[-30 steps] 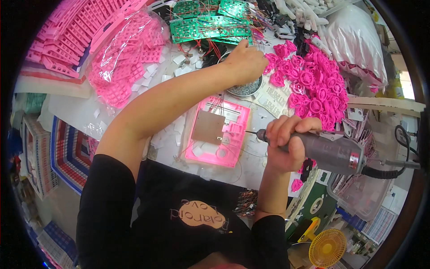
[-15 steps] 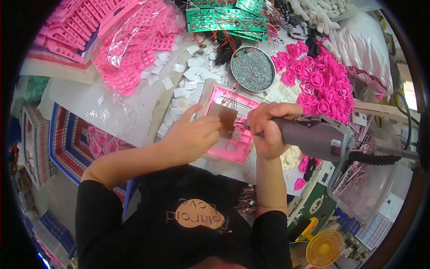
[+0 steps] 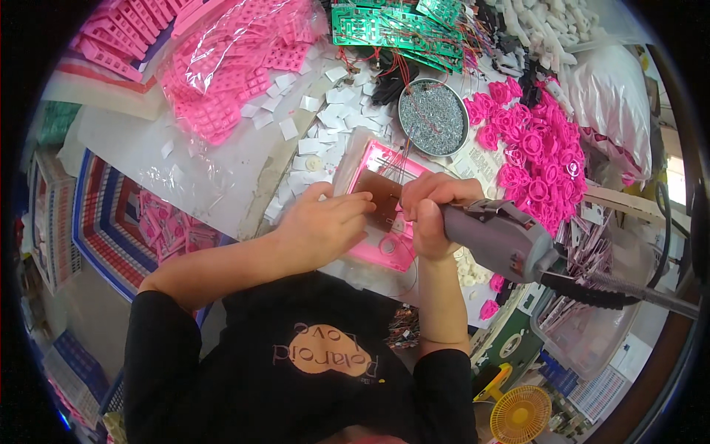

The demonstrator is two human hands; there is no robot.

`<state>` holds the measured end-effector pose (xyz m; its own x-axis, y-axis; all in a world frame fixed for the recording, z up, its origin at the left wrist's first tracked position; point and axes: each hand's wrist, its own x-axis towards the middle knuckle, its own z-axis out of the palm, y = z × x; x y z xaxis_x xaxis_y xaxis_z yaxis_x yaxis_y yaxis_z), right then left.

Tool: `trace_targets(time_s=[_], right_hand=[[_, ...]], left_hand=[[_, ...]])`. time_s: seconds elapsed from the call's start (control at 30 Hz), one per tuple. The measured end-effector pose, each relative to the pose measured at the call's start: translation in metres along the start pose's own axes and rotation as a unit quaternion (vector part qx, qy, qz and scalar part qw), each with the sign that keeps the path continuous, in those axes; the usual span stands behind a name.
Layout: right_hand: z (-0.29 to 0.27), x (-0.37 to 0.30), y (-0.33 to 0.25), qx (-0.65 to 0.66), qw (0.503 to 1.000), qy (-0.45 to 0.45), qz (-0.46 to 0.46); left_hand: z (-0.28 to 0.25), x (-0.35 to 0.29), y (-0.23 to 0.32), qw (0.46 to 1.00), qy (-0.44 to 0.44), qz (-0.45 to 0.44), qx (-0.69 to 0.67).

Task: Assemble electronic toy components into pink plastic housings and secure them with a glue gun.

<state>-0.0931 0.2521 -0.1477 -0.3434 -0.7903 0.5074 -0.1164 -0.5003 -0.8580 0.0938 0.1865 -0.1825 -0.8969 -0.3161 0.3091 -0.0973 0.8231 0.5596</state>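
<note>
My right hand is wrapped round the front end of a grey electric screwdriver, which lies tilted with its nose toward a brown circuit board. The screwdriver's tip is hidden by my fingers. The board sits in an open pink plastic casing, and thin wires run from it. At the board's left edge, my left hand rests with its fingers stretched out and partly apart, fingertips touching or just over the board. No held thing shows in it.
A round metal dish of small screws stands behind the casing. Pink rose-shaped parts are heaped to its right. Green circuit boards with wires lie at the back. White paper squares are scattered left of the dish; bagged pink parts lie beyond.
The screwdriver's rear end has swung down and toward me, and its nose has shifted slightly left over the board. My left hand's raised finger has drawn in. The whole view has shifted a little.
</note>
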Motion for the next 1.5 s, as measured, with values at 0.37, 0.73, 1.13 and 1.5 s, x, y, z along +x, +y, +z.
trace_targets(time_s=[0.37,0.73,1.13,1.5], right_hand=[[0.004,0.014,-0.054,0.158,0.987,-0.013,0.023],[0.006,0.000,-0.058,0.146,0.989,-0.007,0.029],[-0.005,0.006,-0.051,0.118,0.991,0.038,0.044],[0.009,-0.019,-0.034,0.184,0.978,-0.028,0.099]], left_hand=[[-0.006,0.011,0.004,0.997,0.052,-0.022,-0.054],[-0.006,0.025,0.005,0.991,0.090,0.005,-0.101],[0.035,0.225,-0.083,0.976,-0.023,0.012,0.214],[0.045,0.230,-0.086,0.975,0.010,0.032,0.222]])
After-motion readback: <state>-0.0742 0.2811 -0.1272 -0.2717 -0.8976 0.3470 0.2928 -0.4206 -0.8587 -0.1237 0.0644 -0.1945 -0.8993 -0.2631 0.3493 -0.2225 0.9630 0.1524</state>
